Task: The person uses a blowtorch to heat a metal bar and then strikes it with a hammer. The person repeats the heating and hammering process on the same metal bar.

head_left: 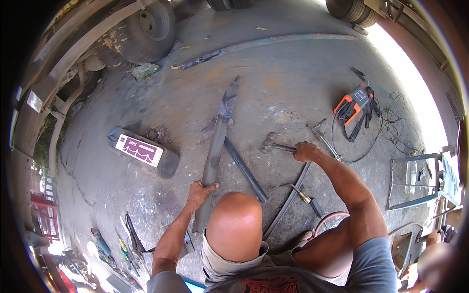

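Note:
My left hand is closed round the near part of a long flat metal bar, which slants away from me along the ground. The bar's far end is narrow and darkly discoloured. In my right hand is a hammer, gripped by its handle, with the head pointing left, to the right of the bar. A dark metal tube lies on the ground, its far end hidden at the bar. A small metal piece shows beside the bar. My bent knee is just right of my left hand.
A white and purple box sits on a dark container at left. Right are an orange-grey welding machine with cables, a torch-like tool and a blue frame. Tools lie lower left. Truck wheels stand behind; another person is lower right.

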Demonstrator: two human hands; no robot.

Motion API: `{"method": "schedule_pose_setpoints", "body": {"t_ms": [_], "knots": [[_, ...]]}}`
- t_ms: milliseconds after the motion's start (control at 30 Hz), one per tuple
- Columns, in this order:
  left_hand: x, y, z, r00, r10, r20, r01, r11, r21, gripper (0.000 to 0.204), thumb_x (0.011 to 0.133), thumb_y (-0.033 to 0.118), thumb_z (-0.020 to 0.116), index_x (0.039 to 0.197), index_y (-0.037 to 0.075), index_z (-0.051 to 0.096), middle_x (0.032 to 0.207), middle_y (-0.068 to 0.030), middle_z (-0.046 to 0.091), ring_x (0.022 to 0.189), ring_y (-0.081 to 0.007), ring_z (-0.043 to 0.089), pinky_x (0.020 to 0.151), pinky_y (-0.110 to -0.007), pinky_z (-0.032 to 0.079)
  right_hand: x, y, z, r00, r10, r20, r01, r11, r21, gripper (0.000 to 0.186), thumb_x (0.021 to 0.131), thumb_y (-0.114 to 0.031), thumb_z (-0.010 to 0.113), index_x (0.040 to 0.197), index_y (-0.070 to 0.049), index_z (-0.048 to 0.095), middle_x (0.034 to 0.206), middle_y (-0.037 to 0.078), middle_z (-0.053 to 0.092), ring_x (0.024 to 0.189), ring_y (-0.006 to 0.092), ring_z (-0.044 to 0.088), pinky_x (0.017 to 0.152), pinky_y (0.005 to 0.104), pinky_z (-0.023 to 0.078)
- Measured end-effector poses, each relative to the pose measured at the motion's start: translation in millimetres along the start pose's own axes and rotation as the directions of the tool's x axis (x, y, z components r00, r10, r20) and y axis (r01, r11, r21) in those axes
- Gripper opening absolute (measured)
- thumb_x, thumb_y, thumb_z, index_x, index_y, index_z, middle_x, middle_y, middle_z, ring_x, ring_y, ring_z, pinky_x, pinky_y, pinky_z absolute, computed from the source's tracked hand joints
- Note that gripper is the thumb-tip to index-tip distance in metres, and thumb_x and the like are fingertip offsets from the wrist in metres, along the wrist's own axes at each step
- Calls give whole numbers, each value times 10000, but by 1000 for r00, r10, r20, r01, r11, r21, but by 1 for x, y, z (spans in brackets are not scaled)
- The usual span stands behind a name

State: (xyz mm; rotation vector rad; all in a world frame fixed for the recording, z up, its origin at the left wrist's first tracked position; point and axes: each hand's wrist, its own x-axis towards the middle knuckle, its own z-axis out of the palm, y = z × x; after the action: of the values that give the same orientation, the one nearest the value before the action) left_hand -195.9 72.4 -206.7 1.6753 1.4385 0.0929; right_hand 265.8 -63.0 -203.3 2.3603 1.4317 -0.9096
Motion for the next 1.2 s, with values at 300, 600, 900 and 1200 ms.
{"method": "schedule_pose_setpoints", "body": {"t_ms": [300, 600, 900, 1200], "knots": [[32, 10, 35, 983, 184, 8, -172, 903, 393, 744, 805, 585, 830, 1044, -112, 725, 983, -316, 742, 959, -454, 734, 875, -494, 573, -9, 23, 6, 996, 54, -75, -46, 994, 96, 653, 984, -583, 610, 1262, 4, 683, 1211, 219, 726, 1170, 365, 693, 965, 481, 548], [52, -9, 69, 986, 96, 139, -143, 911, 387, 839, 825, 695, 767, 1059, -109, 727, 1035, -343, 723, 1039, -492, 706, 918, -517, 554, -33, -8, -30, 994, 90, -63, -7, 622, 783, 417, 1050, -432, 640, 998, -18, 623, 683, 21, 514, 528, 138, 499, 479, 350, 421], [45, -9, 69, 996, 75, 43, -85, 918, 388, 692, 998, 603, 589, 1022, -70, 746, 1021, -368, 702, 1031, -535, 683, 901, -569, 552, 2, -116, -146, 861, 42, -506, 281, 790, 545, 668, 1069, -660, 431, 1005, -17, 599, 751, 141, 622, 686, 290, 653, 651, 480, 525], [44, 4, 63, 996, -34, 77, 8, 949, 317, 645, 1044, 555, 534, 1022, -55, 744, 1053, -360, 703, 1071, -537, 672, 954, -579, 530, 111, -102, -63, 878, 101, -468, 135, 886, 444, 712, 1074, -658, 405, 1036, 11, 646, 709, 163, 638, 645, 324, 674, 608, 483, 529]]}}
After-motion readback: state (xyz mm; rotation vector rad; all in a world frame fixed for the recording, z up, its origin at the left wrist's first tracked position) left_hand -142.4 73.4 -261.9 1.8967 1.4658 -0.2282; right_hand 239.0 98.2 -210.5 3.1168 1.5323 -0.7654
